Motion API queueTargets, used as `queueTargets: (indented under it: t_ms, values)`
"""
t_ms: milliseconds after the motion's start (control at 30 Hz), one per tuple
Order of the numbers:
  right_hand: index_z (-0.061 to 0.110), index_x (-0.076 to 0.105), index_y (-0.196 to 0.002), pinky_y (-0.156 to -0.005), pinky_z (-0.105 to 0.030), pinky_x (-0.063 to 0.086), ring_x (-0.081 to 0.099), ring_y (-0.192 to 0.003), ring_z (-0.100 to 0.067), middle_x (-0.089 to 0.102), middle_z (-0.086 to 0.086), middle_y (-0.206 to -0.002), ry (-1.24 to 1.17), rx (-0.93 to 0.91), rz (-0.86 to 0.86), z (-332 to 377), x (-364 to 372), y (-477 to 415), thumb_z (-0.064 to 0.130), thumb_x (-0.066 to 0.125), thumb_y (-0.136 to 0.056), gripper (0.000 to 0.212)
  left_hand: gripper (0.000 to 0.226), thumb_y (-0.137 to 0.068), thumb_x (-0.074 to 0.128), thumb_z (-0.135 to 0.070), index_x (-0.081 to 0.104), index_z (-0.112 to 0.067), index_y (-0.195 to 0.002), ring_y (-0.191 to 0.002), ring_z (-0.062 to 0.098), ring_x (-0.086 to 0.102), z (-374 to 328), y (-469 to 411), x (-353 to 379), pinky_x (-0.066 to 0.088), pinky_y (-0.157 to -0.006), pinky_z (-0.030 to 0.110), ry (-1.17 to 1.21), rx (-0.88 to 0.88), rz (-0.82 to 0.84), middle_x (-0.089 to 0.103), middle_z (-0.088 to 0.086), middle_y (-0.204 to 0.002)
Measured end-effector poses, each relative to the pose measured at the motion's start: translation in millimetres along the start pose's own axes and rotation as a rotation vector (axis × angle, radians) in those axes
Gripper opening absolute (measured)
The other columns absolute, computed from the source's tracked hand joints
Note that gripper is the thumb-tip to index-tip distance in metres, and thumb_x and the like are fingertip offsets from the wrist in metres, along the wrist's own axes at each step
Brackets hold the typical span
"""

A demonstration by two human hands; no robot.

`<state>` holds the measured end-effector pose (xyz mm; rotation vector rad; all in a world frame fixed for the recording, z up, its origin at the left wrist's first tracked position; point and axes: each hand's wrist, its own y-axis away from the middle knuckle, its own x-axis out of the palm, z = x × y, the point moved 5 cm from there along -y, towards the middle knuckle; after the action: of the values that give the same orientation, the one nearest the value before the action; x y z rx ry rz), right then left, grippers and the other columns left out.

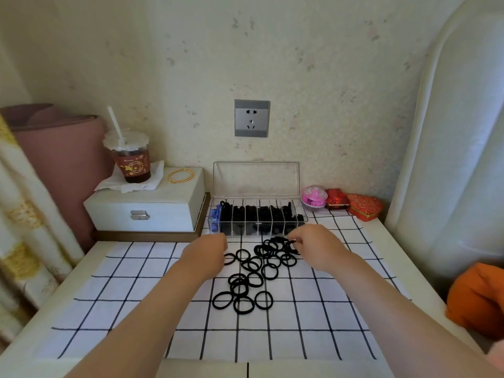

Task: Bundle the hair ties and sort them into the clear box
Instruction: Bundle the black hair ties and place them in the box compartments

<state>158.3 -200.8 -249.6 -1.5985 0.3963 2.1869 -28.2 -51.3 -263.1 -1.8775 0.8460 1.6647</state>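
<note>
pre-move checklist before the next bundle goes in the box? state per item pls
1. Clear box lid open: ok.
2. Loose black hair ties within reach on the checked cloth: ok.
3. Right hand pinching ties at the pile's far end: ok.
4. Left hand holding anything: cannot tell.
5. Free compartment left in the box: cannot tell; most look packed with black ties.
6. Path from pile to box unobstructed: ok.
</note>
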Motion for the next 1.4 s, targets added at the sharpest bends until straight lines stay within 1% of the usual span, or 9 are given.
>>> queueTargets:
  t_ms: [100,200,433,600,733,933,1067,1200,1400]
  values:
    - [0.02,0.071,-0.111,-0.075,-0.035,0.054,0.065,-0.092,-0.027,0.069,-0.005,-0.101,0.175,0.013,0.013,-1,7,-7,0.012,0.052,-0.094,0.027,0.023,-0.091,0.055,-0.009,0.068,-0.016,-0.109,-0.092,0.021,0.063,-3,-7,3,0.056,-0.083,0.035,-0.051,0.005,0.053,0.065,0.003,-0.105]
    - [0.015,0.068,-0.093,-0.062,-0.03,0.043,0.059,-0.077,-0.025,0.059,-0.002,-0.086,0.275,0.041,0.027,0,14,-11,0.005,0.053,-0.089,0.018,0.02,-0.091,0.053,-0.007,0.064,-0.015,-0.106,-0.09,0.021,0.062,-4,-9,3,0.056,-0.083,0.037,-0.024,0.014,0.057,0.065,0.004,-0.101]
    - [0.013,0.055,-0.073,-0.063,-0.029,0.041,0.055,-0.075,-0.026,0.051,-0.004,-0.085,0.175,0.057,0.068,4,12,-16,0.02,0.056,-0.094,0.022,0.019,-0.099,0.05,-0.017,0.061,-0.025,-0.112,-0.09,0.012,0.061,-18,-9,-7,0.05,-0.081,0.026,0.431,0.059,0.003,0.065,-0.005,-0.099]
    - [0.017,0.074,-0.101,-0.082,-0.037,0.056,0.065,-0.091,-0.028,0.068,-0.008,-0.099,0.132,0.052,0.105,0,11,-14,0.013,0.058,-0.093,0.019,0.034,-0.099,0.052,-0.019,0.062,-0.02,-0.131,-0.118,0.022,0.057,-36,-11,-1,0.045,-0.101,0.03,0.148,0.094,0.013,0.06,0.004,-0.132]
    - [0.022,0.068,-0.065,-0.075,-0.033,0.057,0.065,-0.079,-0.025,0.067,-0.004,-0.083,0.097,0.076,0.076,1,10,-14,0.013,0.062,-0.087,0.024,0.033,-0.099,0.051,-0.015,0.065,-0.02,-0.128,-0.116,0.026,0.058,-43,-14,-5,0.047,-0.101,0.033,0.072,0.093,0.1,0.051,0.007,-0.135]
    - [0.007,0.07,-0.086,-0.074,-0.04,0.058,0.067,-0.083,-0.029,0.071,-0.012,-0.088,0.058,0.024,0.086,6,3,-10,0.015,0.061,-0.086,0.012,0.015,-0.094,0.056,-0.016,0.064,-0.02,-0.107,-0.092,0.016,0.061,-32,-6,-5,0.053,-0.084,0.03,0.267,0.101,-0.012,0.064,0.0,-0.104]
    - [0.021,0.066,-0.105,-0.085,-0.036,0.054,0.063,-0.096,-0.02,0.068,-0.002,-0.105,-0.059,-0.031,0.015,13,-1,-10,0.007,0.056,-0.09,0.022,0.014,-0.095,0.055,-0.014,0.06,-0.025,-0.1,-0.081,0.007,0.058,-30,-8,-17,0.046,-0.068,0.017,0.457,0.132,-0.051,0.061,-0.009,-0.09]
    - [0.019,0.064,-0.128,-0.095,-0.033,0.051,0.063,-0.111,-0.023,0.068,-0.004,-0.121,-0.012,-0.032,0.042,25,10,-10,0.013,0.057,-0.095,0.034,0.025,-0.096,0.055,-0.016,0.07,-0.029,-0.111,-0.097,0.006,0.062,-45,-4,-11,0.048,-0.087,0.02,0.507,0.222,-0.015,0.068,-0.01,-0.111]
    - [0.025,0.069,-0.124,-0.09,-0.035,0.055,0.065,-0.105,-0.024,0.07,-0.002,-0.118,0.124,0.027,0.143,30,15,-16,0.008,0.055,-0.091,0.039,0.031,-0.096,0.057,-0.025,0.067,-0.038,-0.122,-0.107,0.017,0.059,-50,-4,0,0.05,-0.092,0.034,0.195,0.298,0.054,0.06,-0.005,-0.118]
